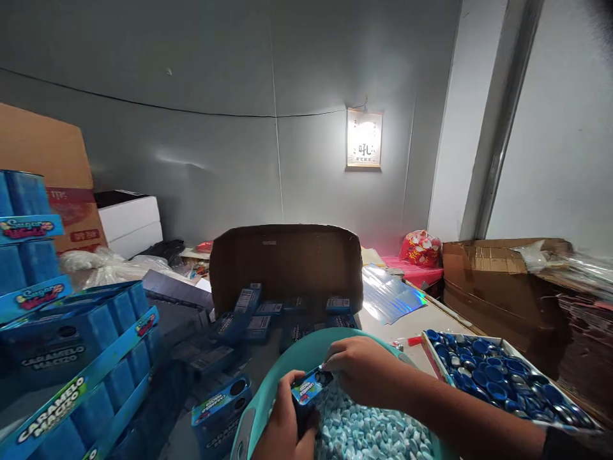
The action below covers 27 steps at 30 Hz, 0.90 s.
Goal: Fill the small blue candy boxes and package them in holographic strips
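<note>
My left hand (290,421) is wrapped round a small blue candy box (310,388) printed "Caramelo Macizo", tilted over a teal tub (272,364). At the box's far upper end are the fingertips of my right hand (357,367), closed in a pinch. What they hold, if anything, is hidden. Below both hands the tub is filled with small pale blue and white candies (373,431). A similar blue box (223,415) stands left of the tub.
Stacked blue display trays of boxes (71,358) rise at the left. Behind the tub, an open carton (287,262) has several blue boxes in front of its raised flap. A shallow tray of round blue lids (498,377) and a large brown carton (493,275) lie to the right.
</note>
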Tool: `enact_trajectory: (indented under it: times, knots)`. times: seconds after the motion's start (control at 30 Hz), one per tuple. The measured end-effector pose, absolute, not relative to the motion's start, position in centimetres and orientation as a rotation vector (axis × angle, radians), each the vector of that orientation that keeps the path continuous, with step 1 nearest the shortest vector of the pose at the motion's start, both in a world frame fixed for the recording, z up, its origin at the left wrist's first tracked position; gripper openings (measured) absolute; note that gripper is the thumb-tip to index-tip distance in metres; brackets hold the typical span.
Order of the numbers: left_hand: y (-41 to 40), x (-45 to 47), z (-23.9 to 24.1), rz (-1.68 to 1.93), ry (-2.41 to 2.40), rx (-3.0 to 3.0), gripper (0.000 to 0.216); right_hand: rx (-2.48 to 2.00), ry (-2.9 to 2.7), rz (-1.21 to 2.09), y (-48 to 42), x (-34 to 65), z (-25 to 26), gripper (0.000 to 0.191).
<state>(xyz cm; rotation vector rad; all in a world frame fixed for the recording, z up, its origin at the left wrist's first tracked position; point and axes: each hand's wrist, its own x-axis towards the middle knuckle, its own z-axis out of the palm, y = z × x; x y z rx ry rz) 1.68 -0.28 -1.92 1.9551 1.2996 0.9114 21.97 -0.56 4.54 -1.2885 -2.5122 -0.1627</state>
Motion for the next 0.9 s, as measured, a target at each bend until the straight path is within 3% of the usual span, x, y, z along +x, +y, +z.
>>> enact_trajectory:
  times: [0.3, 0.9]
  knots:
    - [0.0, 1.5, -2.1, 0.849, 1.339, 2.032, 0.044, -1.364, -2.238, 0.327, -0.5, 20.8, 4.2, 0.033]
    - [-1.3, 1.9, -1.1, 0.85, 1.213, 1.826, 0.044, -1.162, -2.361, 0.407, 0.3, 21.7, 3.1, 0.046]
